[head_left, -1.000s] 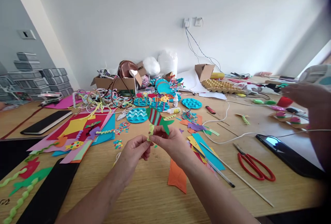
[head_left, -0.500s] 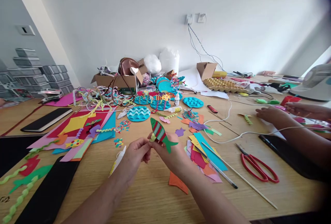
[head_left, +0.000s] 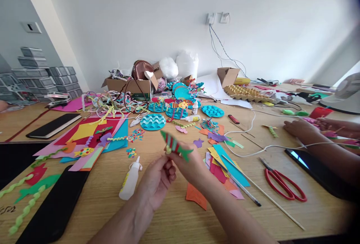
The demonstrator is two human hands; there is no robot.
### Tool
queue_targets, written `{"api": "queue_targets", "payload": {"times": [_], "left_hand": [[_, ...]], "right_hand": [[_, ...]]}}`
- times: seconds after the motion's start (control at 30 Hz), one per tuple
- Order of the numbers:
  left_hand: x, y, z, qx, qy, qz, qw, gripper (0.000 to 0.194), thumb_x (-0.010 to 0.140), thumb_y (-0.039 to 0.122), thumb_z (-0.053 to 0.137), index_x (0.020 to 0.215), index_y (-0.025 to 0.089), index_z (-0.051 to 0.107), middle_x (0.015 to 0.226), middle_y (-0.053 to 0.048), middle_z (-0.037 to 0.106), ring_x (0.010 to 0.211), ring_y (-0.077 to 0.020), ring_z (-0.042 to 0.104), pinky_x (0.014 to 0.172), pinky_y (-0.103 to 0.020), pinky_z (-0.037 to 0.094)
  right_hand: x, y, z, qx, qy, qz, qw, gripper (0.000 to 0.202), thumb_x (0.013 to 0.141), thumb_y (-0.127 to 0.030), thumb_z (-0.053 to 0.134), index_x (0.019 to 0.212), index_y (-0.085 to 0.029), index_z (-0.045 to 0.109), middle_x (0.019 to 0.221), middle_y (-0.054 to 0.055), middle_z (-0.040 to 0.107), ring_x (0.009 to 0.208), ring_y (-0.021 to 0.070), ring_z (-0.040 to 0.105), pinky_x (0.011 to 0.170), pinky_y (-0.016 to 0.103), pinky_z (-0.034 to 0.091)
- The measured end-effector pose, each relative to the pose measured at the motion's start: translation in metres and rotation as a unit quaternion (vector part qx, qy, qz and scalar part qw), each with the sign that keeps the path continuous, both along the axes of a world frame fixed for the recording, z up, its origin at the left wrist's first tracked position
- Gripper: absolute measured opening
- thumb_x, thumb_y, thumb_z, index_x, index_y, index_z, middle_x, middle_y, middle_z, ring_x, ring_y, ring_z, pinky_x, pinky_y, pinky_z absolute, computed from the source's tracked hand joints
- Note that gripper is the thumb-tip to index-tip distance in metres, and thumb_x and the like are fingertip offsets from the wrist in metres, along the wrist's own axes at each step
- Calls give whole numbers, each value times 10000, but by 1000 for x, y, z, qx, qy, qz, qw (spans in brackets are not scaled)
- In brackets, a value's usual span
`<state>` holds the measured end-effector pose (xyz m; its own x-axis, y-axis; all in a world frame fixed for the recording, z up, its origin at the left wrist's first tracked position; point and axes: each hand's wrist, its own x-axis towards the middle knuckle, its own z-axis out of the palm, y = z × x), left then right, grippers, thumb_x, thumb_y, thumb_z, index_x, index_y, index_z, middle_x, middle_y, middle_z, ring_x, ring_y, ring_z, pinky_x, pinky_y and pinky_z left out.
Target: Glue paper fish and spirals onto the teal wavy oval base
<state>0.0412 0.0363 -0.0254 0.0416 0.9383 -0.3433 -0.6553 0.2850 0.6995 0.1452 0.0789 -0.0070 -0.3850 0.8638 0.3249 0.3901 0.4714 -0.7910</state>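
Note:
A green paper fish (head_left: 174,144) with red and pale stripes, slightly blurred, is pinched in my right hand (head_left: 191,169). A small yellow-green fuzzy bit (head_left: 168,149) shows under the fish at my right fingertips. My left hand (head_left: 157,178) is closed just below, its fingers curled and its tips against the right fingertips; what it pinches, if anything, is hidden. Left of that hand stands a clear glue bottle (head_left: 129,182) with a white nozzle. Below my right wrist lies an orange paper scrap (head_left: 196,196).
Coloured paper sheets (head_left: 84,133) and a black phone-like slab (head_left: 56,202) are at left. Blue discs (head_left: 152,122) stand ahead. Paper scraps, a pen (head_left: 239,184), a wooden stick (head_left: 264,193) and red-handled scissors (head_left: 284,184) lie right. Another person's hands (head_left: 299,128) work at far right.
The fish has tilted and shifted slightly left and up in my right hand. My left hand has turned palm-up and moved right, uncovering the glue bottle. The view has shifted slightly.

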Motion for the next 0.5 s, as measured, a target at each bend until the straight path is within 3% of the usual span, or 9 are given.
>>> {"api": "queue_targets", "payload": {"times": [0.13,0.27,0.5], "left_hand": [[-9,-7,6,68,61,-30,995,284,664,321,724,822,158,553,642,16,579,540,-78,512,493,-179,372],[-19,-8,7,98,91,-26,991,344,661,324,734,916,173,560,683,10,610,575,-84,526,531,-191,389],[-17,-5,6,121,80,-13,989,225,674,262,723,816,188,565,646,32,596,584,-72,516,545,-178,388]], "right_hand": [[10,14,14,-134,123,54,982,24,666,-151,585,664,-173,576,604,-20,540,579,105,495,541,222,373],[15,19,28,-144,119,97,978,110,636,-251,670,643,-164,602,630,-21,551,609,101,489,573,231,388],[6,14,28,-168,106,171,965,198,694,-348,656,682,-154,620,616,-16,542,593,105,492,569,245,395]]}}
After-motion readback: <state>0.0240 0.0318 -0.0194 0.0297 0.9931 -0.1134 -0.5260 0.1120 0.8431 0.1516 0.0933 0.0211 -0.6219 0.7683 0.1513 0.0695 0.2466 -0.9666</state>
